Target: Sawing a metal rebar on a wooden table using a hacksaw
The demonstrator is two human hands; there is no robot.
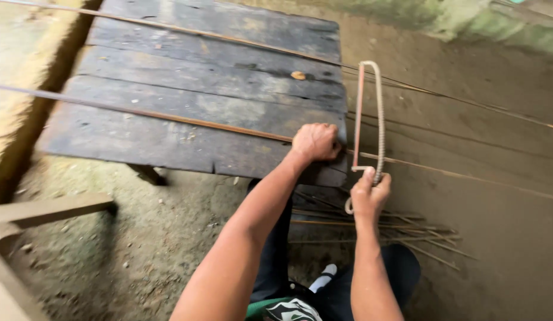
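A person's right hand (369, 196) is closing its fingers around the lower end of a homemade hacksaw (371, 119), a frame bent from ribbed steel bar with a thin blade running down its left side. The saw is standing nearly upright just off the right edge of a dark wooden table (187, 101), its blade crossing a long rusty rod (169, 116). The left hand (316, 142) is pressing down in a tight fist on that rod at the table's near right corner, pinning it against the weathered planks. The rod is lying across the tabletop from the far left, passing under the fist and the blade, and is running on past the edge to the right over the dirt floor (496, 226). A second thin rod (229, 40) is lying across the far side of the table, roughly parallel to the first, and is likewise continuing out to the right. A small tan chip (298, 75) is sitting on the planks near the far right end. Below the saw, a loose bundle of cut rods (395, 229) is lying on the ground beside the person's dark trousers (401, 267). A pale wooden board (44, 208) is showing at lower left.
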